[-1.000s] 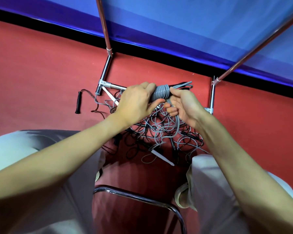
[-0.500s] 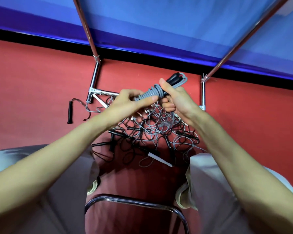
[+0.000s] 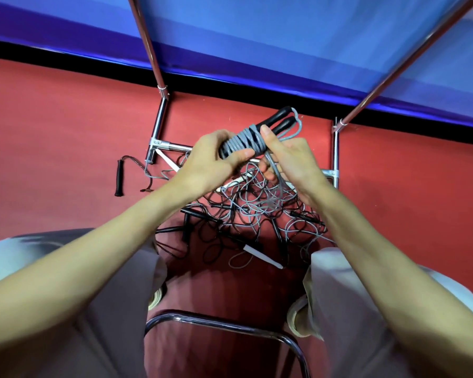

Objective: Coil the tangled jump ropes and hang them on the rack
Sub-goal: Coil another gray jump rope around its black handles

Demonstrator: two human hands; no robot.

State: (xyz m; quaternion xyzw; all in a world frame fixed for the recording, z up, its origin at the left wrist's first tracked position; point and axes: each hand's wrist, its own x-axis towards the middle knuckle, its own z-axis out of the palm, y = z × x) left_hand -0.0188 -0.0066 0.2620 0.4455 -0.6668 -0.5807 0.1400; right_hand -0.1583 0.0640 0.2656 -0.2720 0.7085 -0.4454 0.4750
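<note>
Our left hand (image 3: pixel 210 159) curls its fingers around the lower end of the grey jump rope wound tightly round its two black handles (image 3: pixel 246 141), thumb pressed along the coils. Our right hand (image 3: pixel 287 156) pinches the upper coils with its thumb, and the other fingers close on the loose grey cord that trails down from the bundle. We hold the bundle tilted, handle tips pointing up and to the right, above the floor. Beneath it the tangled heap of grey and black jump ropes (image 3: pixel 246 214) lies on the red carpet (image 3: pixel 52 132), between the chrome tube legs of the rack (image 3: pixel 159 126). A lone black handle (image 3: pixel 118 178) lies left of the heap. A curved chrome chair rail (image 3: pixel 224 326) sits between our knees.
</note>
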